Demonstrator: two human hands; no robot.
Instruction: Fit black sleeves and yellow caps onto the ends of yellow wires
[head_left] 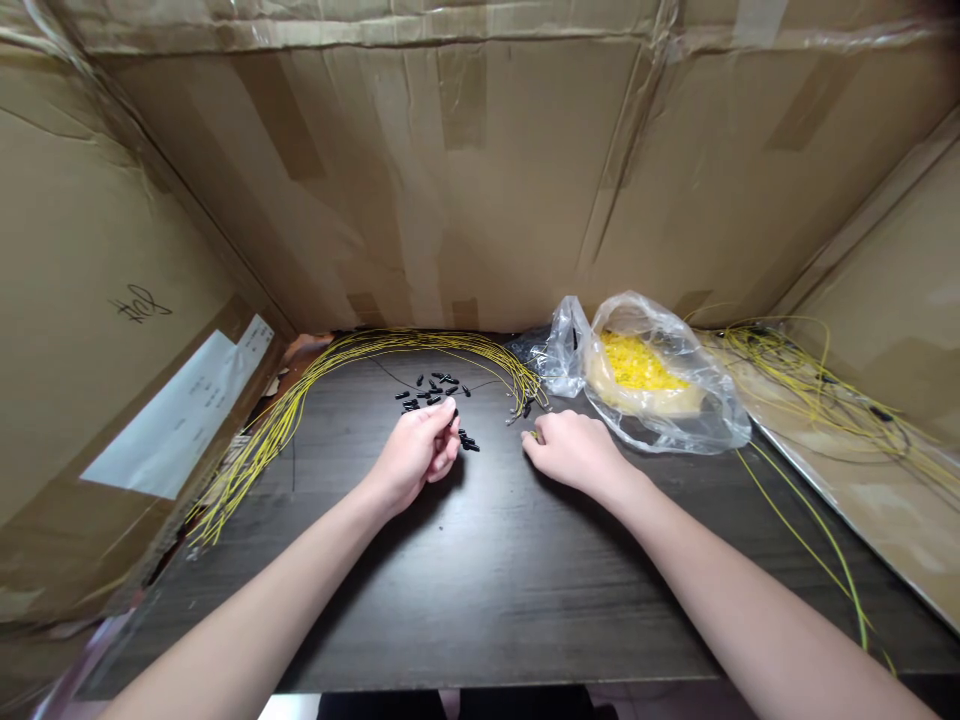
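With the middle of the surface [450, 610] serving as the clock's centre and 12 pointing straight away, the left hand [420, 450] is working at 10, its grip pressing thumb and fingers together on a small black piece [454, 416]. The right hand [566, 452] is curling downward at 2, with a speck of yellow showing at its fingertips; I cannot tell whether that grip is clamping anything. More black pieces [435, 385] are lying scattered around 11, just beyond the left hand. A bundle of yellow wires [375, 343] is arching from 9 over to just past 12, its far ends stopping near the right hand. At 1 to 2, a clear bag [724, 428] is holding yellow bits [637, 362], and a smaller bag [568, 345] is resting against its left side.

On the cardboard wall [465, 200], a white label [172, 420] is facing in from between 9 and 10, its print too small for reading; black handwriting [139, 303] is running above it, not clearly legible. The surface is showing a dark wood grain and catching a pale glare. Cardboard is enclosing it left, far and right, and loose yellow wires [810, 385] are straggling at 2.
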